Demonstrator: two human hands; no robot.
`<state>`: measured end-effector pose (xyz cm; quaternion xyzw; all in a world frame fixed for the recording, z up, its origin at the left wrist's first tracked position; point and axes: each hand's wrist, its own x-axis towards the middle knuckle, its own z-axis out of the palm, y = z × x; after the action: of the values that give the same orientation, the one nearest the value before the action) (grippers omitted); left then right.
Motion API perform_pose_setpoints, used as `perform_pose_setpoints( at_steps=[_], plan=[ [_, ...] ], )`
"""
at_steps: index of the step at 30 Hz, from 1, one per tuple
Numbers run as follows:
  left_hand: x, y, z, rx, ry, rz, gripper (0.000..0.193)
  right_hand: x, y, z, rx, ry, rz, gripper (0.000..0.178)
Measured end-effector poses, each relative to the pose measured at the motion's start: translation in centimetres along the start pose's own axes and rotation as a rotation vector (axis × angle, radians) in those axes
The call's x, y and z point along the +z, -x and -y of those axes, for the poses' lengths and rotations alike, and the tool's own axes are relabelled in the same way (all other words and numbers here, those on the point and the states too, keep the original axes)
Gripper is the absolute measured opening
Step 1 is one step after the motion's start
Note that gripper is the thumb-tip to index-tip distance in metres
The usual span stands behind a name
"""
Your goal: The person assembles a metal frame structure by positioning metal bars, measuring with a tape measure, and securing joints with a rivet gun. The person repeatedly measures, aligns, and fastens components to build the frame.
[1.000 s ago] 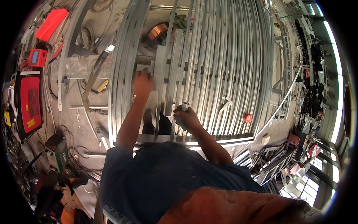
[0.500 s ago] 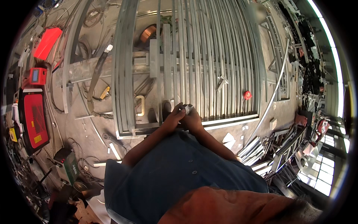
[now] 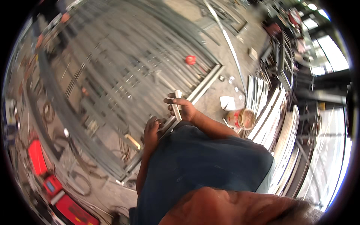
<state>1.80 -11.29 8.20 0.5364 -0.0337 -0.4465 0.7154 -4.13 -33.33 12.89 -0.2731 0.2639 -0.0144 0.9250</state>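
My right hand point(image 3: 184, 108) is closed around a short, pale metal bar point(image 3: 177, 107), held upright close to my body at the frame's edge. Lower and to the left, my left hand point(image 3: 151, 132) has its fingers apart and no object showing in it. Both hands are over the near edge of a large frame of long grey metal bars point(image 3: 204, 84). Just beyond my right hand, a T-shaped metal piece point(image 3: 163, 79) lies on the bars. A red tape measure point(image 3: 190, 60) rests farther off.
A tub with a red label point(image 3: 241, 119) stands right of me, beside stacked metal strips point(image 3: 262, 112). A yellow-handled clamp point(image 3: 132, 142) sits at the frame's near left. Red machine cases point(image 3: 73, 210) are at lower left. Another person point(image 3: 56, 22) is at the far left corner.
My view has swung to the right, and the frame now lies slanted. My hands, together before, have come apart; the right one holds the bar. A tub and another person have come into view.
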Motion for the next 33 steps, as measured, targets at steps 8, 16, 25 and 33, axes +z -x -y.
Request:
perform_pose_setpoints(
  at_steps=[8,16,25,33],
  plan=[
    [13.7,-13.8,5.6,-0.075,-0.263,0.03,0.035,-15.9,-2.4,19.0,-0.343,0.336,-0.173,0.048],
    [24.3,-21.5,7.4,-0.161,-0.668,-0.009,0.045,-38.8,-15.7,46.3,-0.549,1.528,-0.9,0.057],
    [31.0,-26.0,3.5,-0.183,-0.563,-0.314,0.049,-45.2,-24.3,54.5,0.187,2.144,-0.656,0.04],
    [35.0,-40.2,5.2,0.082,-0.564,-0.066,0.043,-40.6,-19.8,55.5,-0.067,2.177,-0.315,0.044]
  ],
)
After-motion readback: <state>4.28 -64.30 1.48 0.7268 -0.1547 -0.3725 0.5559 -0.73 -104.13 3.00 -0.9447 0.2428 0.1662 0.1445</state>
